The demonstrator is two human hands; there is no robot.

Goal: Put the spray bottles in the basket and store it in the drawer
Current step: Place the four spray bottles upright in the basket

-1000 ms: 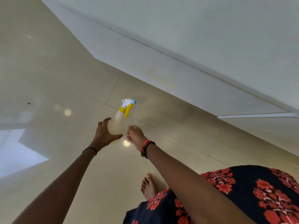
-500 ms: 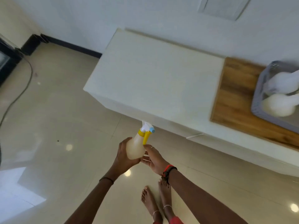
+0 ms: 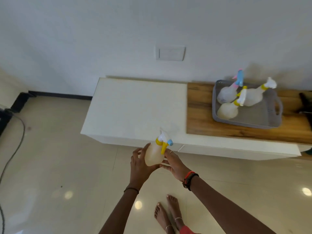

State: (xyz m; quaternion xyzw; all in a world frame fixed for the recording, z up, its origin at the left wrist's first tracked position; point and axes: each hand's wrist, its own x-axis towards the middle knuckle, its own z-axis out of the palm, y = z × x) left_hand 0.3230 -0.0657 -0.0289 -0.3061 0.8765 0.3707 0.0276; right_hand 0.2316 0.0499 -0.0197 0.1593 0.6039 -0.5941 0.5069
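Observation:
A translucent spray bottle [image 3: 154, 153] with a yellow collar, white head and blue nozzle is upright in front of me, above the floor. My left hand [image 3: 139, 163] cups its body from the left. My right hand [image 3: 175, 163] touches it from the right, fingers on the bottle's side. A grey basket [image 3: 273, 119] sits on the wooden part of the low cabinet at the right. Three spray bottles lie in it: one with a blue and pink head [image 3: 227, 94], two with yellow collars [image 3: 227, 110] [image 3: 253, 96]. A drawer front [image 3: 236, 152] runs below the cabinet top.
The white cabinet top [image 3: 135, 107] stretches left of the wooden board [image 3: 199, 115]. A dark object [image 3: 305, 102] lies at the far right edge. A black cable [image 3: 15, 146] trails over the glossy tiled floor at left. My bare feet [image 3: 168, 213] stand below the hands.
The view has risen from the floor to the cabinet and the basket. Both hands have stayed on the bottle and carried it higher, closer to the cabinet's front edge.

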